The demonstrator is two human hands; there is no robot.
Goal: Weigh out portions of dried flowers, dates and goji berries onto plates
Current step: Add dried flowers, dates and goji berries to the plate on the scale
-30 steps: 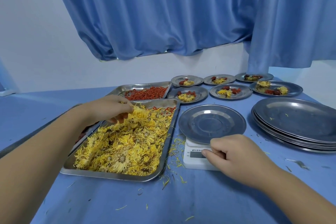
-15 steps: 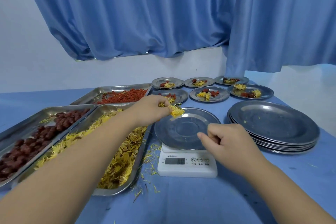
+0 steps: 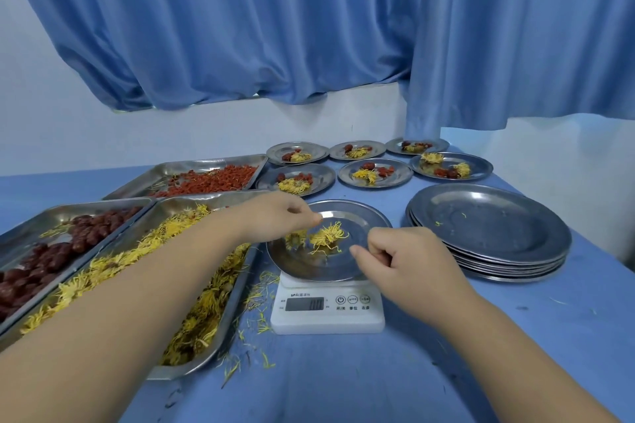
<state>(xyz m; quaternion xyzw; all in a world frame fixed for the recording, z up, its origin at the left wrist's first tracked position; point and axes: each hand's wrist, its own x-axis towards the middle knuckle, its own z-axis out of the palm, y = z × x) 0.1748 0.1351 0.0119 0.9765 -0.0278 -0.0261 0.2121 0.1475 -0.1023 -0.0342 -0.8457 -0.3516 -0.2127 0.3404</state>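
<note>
Blue curtains (image 3: 240, 27) are hanging behind a blue-covered table (image 3: 343, 385), whose bare cloth is lying open in the lower middle of the frame, between the two forearms. At centre a white scale (image 3: 326, 316) is carrying a metal plate (image 3: 309, 266), and a small clump of dried flowers (image 3: 328, 237) is lying on that plate's far half.

The left hand (image 3: 275, 220) is hovering over the plate's upper-left rim with its fingertips drawn together; whether they are pinching a petal I cannot tell. The right hand (image 3: 409, 261) is hanging over the lower-right rim, its fingers curled into a loose fist with nothing showing in it.

The flower tray (image 3: 235, 302) is sitting just left of the scale, with loose petals littering the thin gap between them. The date tray (image 3: 103, 204) is lying at far left and the goji tray (image 3: 165, 170) above it. At right, a stack of empty plates (image 3: 488, 230) is sitting near the table's edge, a narrow strip of cloth apart from the weighed plate. Six filled plates (image 3: 400, 172) are lining the upper middle.
</note>
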